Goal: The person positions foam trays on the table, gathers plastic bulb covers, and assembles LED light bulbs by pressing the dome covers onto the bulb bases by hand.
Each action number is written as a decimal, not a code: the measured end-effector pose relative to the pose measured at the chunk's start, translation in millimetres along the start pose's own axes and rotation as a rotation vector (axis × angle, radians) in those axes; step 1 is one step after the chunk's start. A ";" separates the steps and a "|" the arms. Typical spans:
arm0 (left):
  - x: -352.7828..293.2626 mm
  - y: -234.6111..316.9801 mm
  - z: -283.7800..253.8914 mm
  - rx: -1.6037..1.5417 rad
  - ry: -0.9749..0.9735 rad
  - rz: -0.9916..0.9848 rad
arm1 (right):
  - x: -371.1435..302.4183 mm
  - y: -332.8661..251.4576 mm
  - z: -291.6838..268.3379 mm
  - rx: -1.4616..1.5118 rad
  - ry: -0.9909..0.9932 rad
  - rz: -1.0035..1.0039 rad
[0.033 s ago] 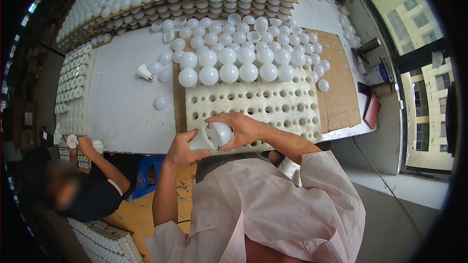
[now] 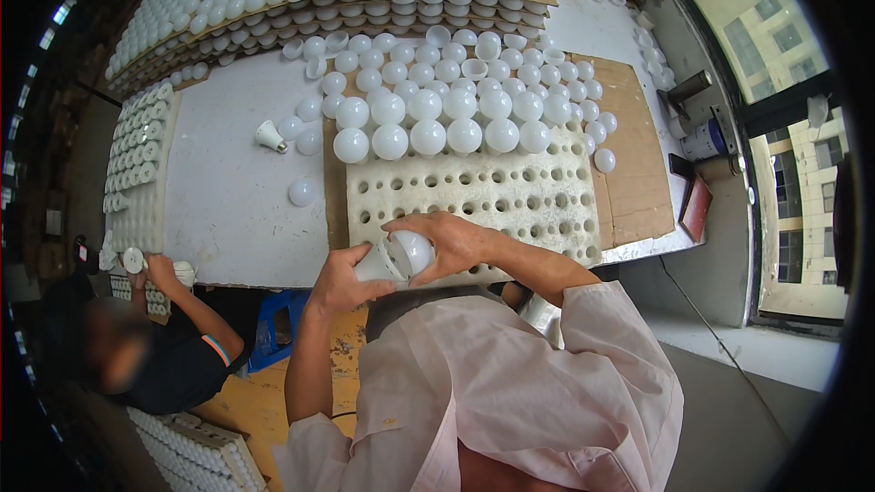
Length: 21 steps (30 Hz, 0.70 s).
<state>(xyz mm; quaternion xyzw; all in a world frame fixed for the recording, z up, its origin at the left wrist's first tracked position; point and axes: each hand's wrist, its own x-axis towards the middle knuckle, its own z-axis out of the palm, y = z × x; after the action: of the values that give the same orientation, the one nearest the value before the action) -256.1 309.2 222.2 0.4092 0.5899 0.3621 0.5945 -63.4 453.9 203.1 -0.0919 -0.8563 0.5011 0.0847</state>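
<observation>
Both hands grip one white bulb over the near holed tray, left hand fingers closed on its base, right hand fingers wrapped over its dome; seating it calls for a free hole.

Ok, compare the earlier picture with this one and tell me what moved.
Nothing visibly changed. The left hand and right hand hold the white bulb between them over the near edge of the perforated foam tray, exactly as before. The loose bulbs on the table and the co-worker's hand lie the same too.
</observation>
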 end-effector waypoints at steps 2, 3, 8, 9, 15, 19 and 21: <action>-0.7 -0.2 4.2 0.100 0.040 -0.017 | -0.7 -5.4 -0.7 -0.089 -0.043 0.011; -0.6 -2.2 5.4 0.100 0.044 -0.016 | -0.1 -11.3 -2.9 -0.105 -0.087 0.021; -1.0 1.9 10.3 0.142 0.035 -0.036 | 0.7 -11.0 -0.5 -0.124 -0.150 0.006; -0.9 4.1 11.5 0.142 0.034 -0.037 | 0.8 -10.1 -0.7 -0.109 -0.138 -0.007; 2.5 6.0 10.8 0.106 0.026 -0.055 | 7.7 -15.8 2.7 -0.013 -0.120 0.036; 7.7 4.5 8.4 0.224 0.042 -0.044 | 6.8 -4.9 15.4 -0.028 0.001 -0.039; 10.6 5.1 9.6 0.346 0.056 -0.023 | 6.8 0.0 21.0 -0.047 0.022 -0.088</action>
<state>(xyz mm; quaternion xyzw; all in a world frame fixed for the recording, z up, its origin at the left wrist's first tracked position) -245.8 320.4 222.3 0.4885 0.6644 0.2595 0.5026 -75.0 437.9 193.3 -0.0616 -0.8700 0.4758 0.1138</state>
